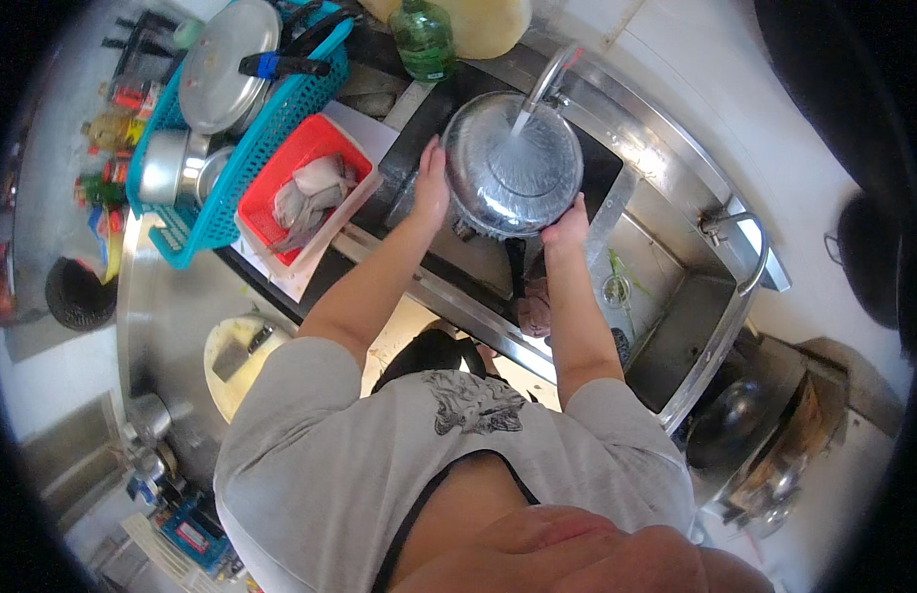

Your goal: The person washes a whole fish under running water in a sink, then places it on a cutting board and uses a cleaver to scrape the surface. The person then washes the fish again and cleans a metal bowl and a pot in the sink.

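Note:
My left hand (432,191) grips the left rim of a round, shiny metal vessel (495,189). On its lower right edge, my right hand (568,224) holds the other side. A stream from the chrome faucet (553,75) strikes the vessel's upper part and fans out over a ringed surface. I cannot tell whether that surface is its inside or its underside. Beneath lies the dark sink basin (473,270), partly hidden by the vessel. A black handle (515,263) shows below the vessel, close to a brownish, crumpled item (534,307).
A teal basket (178,248) holds metal pots and a lid. Beside it, a red basket (262,241) contains greyish pieces. A green bottle (426,44) stands behind the sink. Green scraps lie near the drain (616,289) at right, below a second faucet (758,237). A cleaver (236,363) rests on a cutting board (219,337).

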